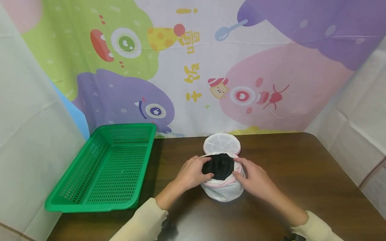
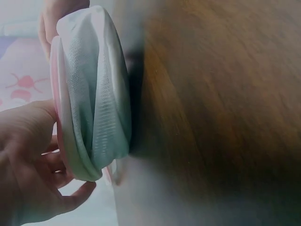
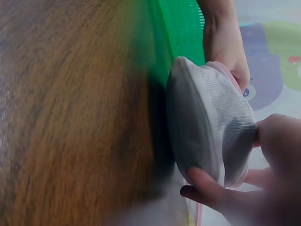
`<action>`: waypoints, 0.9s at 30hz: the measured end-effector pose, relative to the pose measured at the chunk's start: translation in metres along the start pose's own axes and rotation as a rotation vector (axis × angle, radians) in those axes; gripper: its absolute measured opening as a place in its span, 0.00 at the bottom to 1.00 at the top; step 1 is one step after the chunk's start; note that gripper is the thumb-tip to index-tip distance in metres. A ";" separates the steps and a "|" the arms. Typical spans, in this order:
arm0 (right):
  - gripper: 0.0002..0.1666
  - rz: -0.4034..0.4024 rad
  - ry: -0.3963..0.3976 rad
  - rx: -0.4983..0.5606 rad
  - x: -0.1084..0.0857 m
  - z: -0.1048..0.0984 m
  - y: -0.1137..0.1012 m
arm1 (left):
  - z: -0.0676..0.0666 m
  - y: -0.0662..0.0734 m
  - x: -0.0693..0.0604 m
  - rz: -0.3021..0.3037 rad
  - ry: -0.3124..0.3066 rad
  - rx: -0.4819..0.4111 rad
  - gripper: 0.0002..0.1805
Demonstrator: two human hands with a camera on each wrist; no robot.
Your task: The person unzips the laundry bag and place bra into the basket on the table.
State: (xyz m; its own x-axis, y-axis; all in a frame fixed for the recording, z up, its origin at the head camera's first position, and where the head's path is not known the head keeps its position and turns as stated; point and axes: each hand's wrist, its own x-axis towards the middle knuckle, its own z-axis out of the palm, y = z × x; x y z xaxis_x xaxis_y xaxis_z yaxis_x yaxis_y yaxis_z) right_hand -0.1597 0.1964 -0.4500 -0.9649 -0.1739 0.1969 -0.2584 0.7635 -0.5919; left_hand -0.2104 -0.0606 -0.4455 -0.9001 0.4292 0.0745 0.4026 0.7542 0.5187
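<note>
A small round white mesh laundry bag [image 1: 222,193] with pink trim stands on the table, its round mesh lid [image 1: 222,143] folded back behind the opening. Black fabric [image 1: 219,166] fills the opening. My left hand [image 1: 191,172] grips the left side of the rim, with thumb and index fingertips over the black fabric. On the opposite side, my right hand [image 1: 256,177] holds the rim between thumb and fingers. Both wrist views show the bag's soft, creased side wall [image 2: 96,94] between the hands. The bag hides some fingertips.
A green perforated plastic basket [image 1: 140,174] stands at the table's left, with nothing visible inside. Behind the brown wooden table [image 1: 286,160] hangs a cartoon-printed cloth [image 1: 196,124]. Pale cloth walls [image 1: 27,110] close in both sides.
</note>
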 end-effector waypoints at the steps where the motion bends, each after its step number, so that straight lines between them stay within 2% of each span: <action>1: 0.29 -0.002 0.005 0.002 0.000 0.001 0.000 | 0.000 0.000 0.001 -0.001 -0.006 0.009 0.32; 4: 0.29 -0.010 0.018 0.011 0.001 0.003 0.001 | 0.003 -0.001 0.004 0.007 -0.007 0.029 0.31; 5: 0.30 -0.012 0.022 0.011 0.001 0.004 0.002 | 0.013 -0.012 0.011 0.025 0.011 0.040 0.31; 6: 0.30 -0.012 0.025 0.012 0.001 0.005 0.002 | 0.017 -0.016 0.012 0.040 0.026 0.063 0.32; 8: 0.30 -0.009 0.025 0.014 0.001 0.005 0.002 | 0.035 -0.038 0.021 0.098 0.074 0.076 0.33; 11: 0.31 0.001 0.016 0.011 0.001 0.005 0.001 | 0.041 -0.043 0.024 0.122 0.107 0.083 0.32; 12: 0.31 0.005 0.012 0.010 0.001 0.005 0.001 | 0.033 -0.034 0.018 0.119 0.104 0.079 0.32; 13: 0.31 0.009 0.008 0.009 0.001 0.005 0.000 | 0.032 -0.031 0.018 0.121 0.105 0.066 0.30; 15: 0.31 0.015 0.002 0.004 0.002 0.005 0.000 | 0.016 -0.010 0.010 0.086 0.081 0.051 0.27; 16: 0.31 0.017 -0.001 0.003 0.002 0.005 -0.001 | 0.019 -0.013 0.011 0.105 0.095 0.061 0.27; 19: 0.31 0.023 -0.015 0.004 0.001 0.004 -0.002 | 0.014 -0.007 0.007 0.103 0.091 0.079 0.25; 22: 0.31 0.033 -0.031 0.013 0.001 0.004 -0.003 | 0.014 -0.004 0.006 0.079 0.083 0.094 0.24; 23: 0.31 0.036 -0.036 0.017 0.001 0.004 -0.004 | 0.009 0.004 0.004 0.055 0.067 0.089 0.24; 27: 0.31 0.036 -0.040 0.023 0.001 0.004 -0.005 | 0.010 0.007 0.003 0.031 0.050 0.108 0.23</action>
State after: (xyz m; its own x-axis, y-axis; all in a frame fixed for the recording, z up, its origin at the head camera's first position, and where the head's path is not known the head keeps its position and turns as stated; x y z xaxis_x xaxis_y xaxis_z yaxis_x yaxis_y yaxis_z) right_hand -0.1595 0.1896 -0.4500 -0.9746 -0.1716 0.1437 -0.2238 0.7553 -0.6160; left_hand -0.2087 -0.0493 -0.4503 -0.8932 0.4295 0.1333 0.4434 0.7915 0.4207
